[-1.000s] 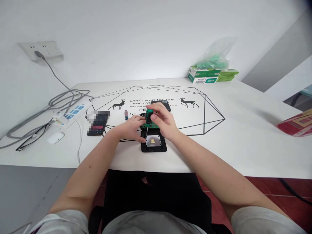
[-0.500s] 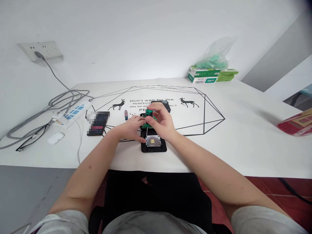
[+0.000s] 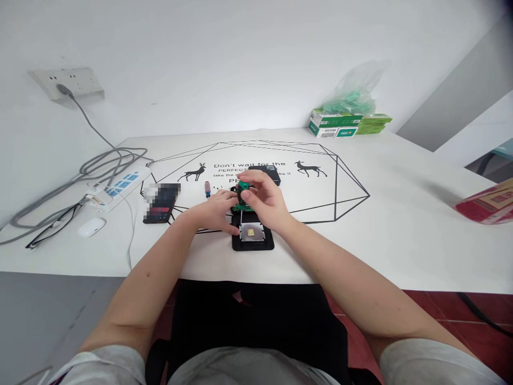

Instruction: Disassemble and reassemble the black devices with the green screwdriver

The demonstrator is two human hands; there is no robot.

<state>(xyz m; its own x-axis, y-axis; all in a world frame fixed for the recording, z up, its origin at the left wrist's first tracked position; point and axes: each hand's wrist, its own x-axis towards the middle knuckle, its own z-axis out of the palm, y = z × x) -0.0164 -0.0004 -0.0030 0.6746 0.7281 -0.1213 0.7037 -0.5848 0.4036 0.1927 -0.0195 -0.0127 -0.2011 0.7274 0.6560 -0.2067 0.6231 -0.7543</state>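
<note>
A black device base lies open near the table's front edge, with a silver metal plate and a small yellowish square on it. Behind the plate is a green circuit board, partly hidden by fingers. My right hand is closed on a green and black screwdriver, held upright with its shaft pointing down at the plate's left rear corner. My left hand rests at the left side of the device, thumb and fingers apart, touching its edge.
A black box-like part lies behind my right hand. To the left are a small screwdriver, a phone, a white case, glasses and a power strip. Green boxes stand at the back right.
The fingers of my right hand have shifted slightly around the screwdriver's handle, which looks a little turned. My left hand has stayed in place.
</note>
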